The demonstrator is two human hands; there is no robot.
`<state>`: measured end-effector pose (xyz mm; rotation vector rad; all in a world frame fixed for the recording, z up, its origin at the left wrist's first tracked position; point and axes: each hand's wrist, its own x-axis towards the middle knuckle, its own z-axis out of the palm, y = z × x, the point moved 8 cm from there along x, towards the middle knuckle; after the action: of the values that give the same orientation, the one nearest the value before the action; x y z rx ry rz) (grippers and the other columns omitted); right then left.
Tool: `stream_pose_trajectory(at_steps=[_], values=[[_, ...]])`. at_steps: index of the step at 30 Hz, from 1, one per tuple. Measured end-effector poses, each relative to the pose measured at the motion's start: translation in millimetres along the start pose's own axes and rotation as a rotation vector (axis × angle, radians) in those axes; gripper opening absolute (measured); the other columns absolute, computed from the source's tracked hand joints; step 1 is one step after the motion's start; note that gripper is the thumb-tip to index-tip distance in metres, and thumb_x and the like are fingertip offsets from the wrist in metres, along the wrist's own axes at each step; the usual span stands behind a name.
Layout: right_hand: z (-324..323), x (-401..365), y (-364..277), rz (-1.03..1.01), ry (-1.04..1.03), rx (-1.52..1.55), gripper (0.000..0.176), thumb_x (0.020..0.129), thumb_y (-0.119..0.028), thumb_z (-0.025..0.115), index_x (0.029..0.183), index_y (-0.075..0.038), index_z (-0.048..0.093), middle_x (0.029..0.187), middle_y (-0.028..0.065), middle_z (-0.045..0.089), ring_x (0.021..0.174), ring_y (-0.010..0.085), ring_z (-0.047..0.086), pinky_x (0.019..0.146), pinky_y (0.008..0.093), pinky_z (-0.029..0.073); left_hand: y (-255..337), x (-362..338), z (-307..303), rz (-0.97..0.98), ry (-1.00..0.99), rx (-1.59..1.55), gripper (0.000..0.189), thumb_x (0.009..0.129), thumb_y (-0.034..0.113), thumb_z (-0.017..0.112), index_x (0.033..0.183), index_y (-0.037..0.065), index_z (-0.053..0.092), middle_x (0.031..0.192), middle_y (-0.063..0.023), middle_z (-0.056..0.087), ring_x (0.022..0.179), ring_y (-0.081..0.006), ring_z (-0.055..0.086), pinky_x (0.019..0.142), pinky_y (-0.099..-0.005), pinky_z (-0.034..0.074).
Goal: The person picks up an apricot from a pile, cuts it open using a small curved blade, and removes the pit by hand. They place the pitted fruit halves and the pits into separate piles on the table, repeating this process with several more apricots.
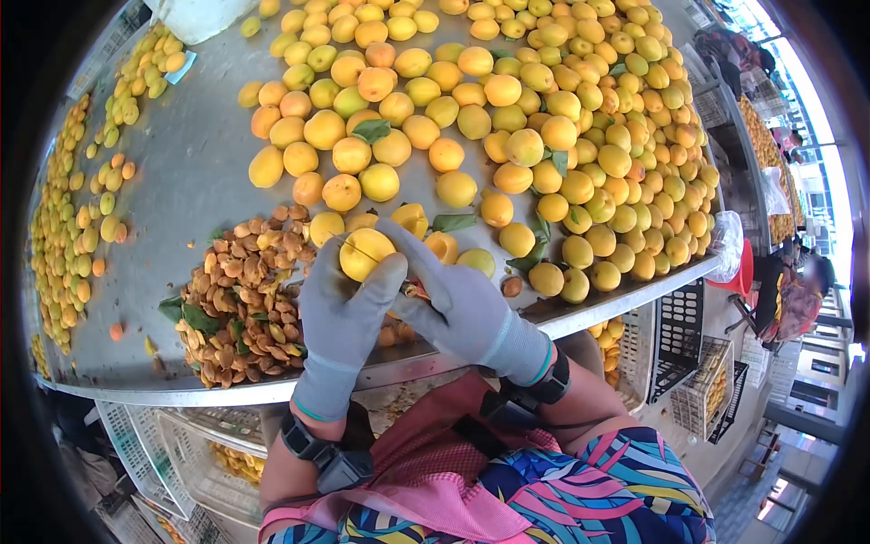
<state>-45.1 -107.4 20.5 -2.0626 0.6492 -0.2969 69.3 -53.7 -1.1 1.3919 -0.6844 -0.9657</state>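
— What are the fingers doing?

— The left hand's fingers (385, 276) are curled narrow around one apricot (364, 252), cupping it from below and behind. The right hand's fingertips (408, 240) close on the same fruit from its right side and top. Whether they also pinch a small blade, I cannot tell.

— Where is the apricot?

— Raised just above the near edge of the steel table (181, 172), between a pile of apricot pits (240, 295) and the big heap of apricots (562, 136).

— How would it handle?

— Light and soft, I'd judge, with thin skin that bruises under a hard squeeze and goes slippery once juice gets out. The grip belongs on the two round cheeks, either side of the seam, spread wide rather than pinched at a point. The knit gloves should help with friction.

— And the hands themselves?

— The left hand (349, 304) comes up from below with its back to the camera and the wrist nearly straight. The right hand (462, 304) angles in from the right and lower down, its wrist bent towards the left. Both wear grey gloves, with a black band on the left wrist (313, 444) and another on the right wrist (535, 390). The forearms converge, elbows tucked close to the body.

— Anything further out?

— Green leaves (372, 130) lie among the fruit, and plastic crates (675, 335) stand under the table edge.
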Motion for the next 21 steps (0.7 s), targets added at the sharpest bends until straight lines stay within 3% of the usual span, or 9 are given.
stream_pose_trajectory(at_steps=[2, 7, 16, 18, 21], values=[[-0.9, -0.8, -2.7, 0.007, -0.003, -0.014, 0.075, 0.09, -0.028, 0.057, 0.149, -0.009, 0.016, 0.065, 0.0147, 0.059, 0.059, 0.0348, 0.061, 0.052, 0.0428, 0.047, 1.0, -1.3, 0.2, -0.062, -0.023, 0.016, 0.04, 0.082, 0.015, 0.073, 0.112, -0.003, 0.055, 0.101, -0.007, 0.063, 0.09, -0.0105, 0.061, 0.077, -0.0243, 0.051], [-4.6, -2.8, -5.6, 0.012, -0.07, 0.016, 0.073, 0.09, -0.029, 0.058, 0.148, -0.007, 0.019, 0.068, 0.0163, 0.061, 0.061, 0.0353, 0.061, 0.053, 0.0429, 0.047, 12.5, -6.0, -2.2, 0.121, -0.021, 0.1, 0.036, 0.083, 0.012, 0.071, 0.111, -0.003, 0.055, 0.093, -0.007, 0.065, 0.081, -0.0096, 0.061, 0.07, -0.0231, 0.051], [0.2, -5.7, -1.8, -0.092, -0.193, 0.154, 0.072, 0.089, -0.024, 0.058, 0.147, -0.007, 0.02, 0.085, 0.0225, 0.063, 0.073, 0.0389, 0.062, 0.062, 0.0442, 0.047, 14.5, -16.9, -2.1, 0.13, -0.066, 0.139, 0.031, 0.081, 0.01, 0.071, 0.106, -0.004, 0.059, 0.091, -0.0073, 0.067, 0.081, -0.0104, 0.063, 0.07, -0.0249, 0.052], [-3.8, -6.0, -8.0, -0.086, -0.236, 0.145, 0.068, 0.092, -0.022, 0.06, 0.146, -0.003, 0.025, 0.091, 0.0215, 0.065, 0.077, 0.0344, 0.065, 0.069, 0.0369, 0.048, 17.7, -18.2, -0.2, 0.127, -0.071, 0.133, 0.032, 0.081, 0.009, 0.071, 0.106, -0.005, 0.058, 0.092, -0.0077, 0.067, 0.081, -0.0105, 0.064, 0.07, -0.025, 0.052], [-3.9, -8.0, -6.9, -0.138, -0.241, 0.148, 0.068, 0.092, -0.023, 0.06, 0.146, -0.002, 0.026, 0.099, 0.0214, 0.064, 0.083, 0.0352, 0.065, 0.072, 0.0372, 0.048, 18.8, -22.2, 1.1, 0.112, -0.077, 0.094, 0.032, 0.08, 0.008, 0.072, 0.107, -0.005, 0.058, 0.092, -0.0081, 0.068, 0.082, -0.0108, 0.064, 0.072, -0.025, 0.053]])
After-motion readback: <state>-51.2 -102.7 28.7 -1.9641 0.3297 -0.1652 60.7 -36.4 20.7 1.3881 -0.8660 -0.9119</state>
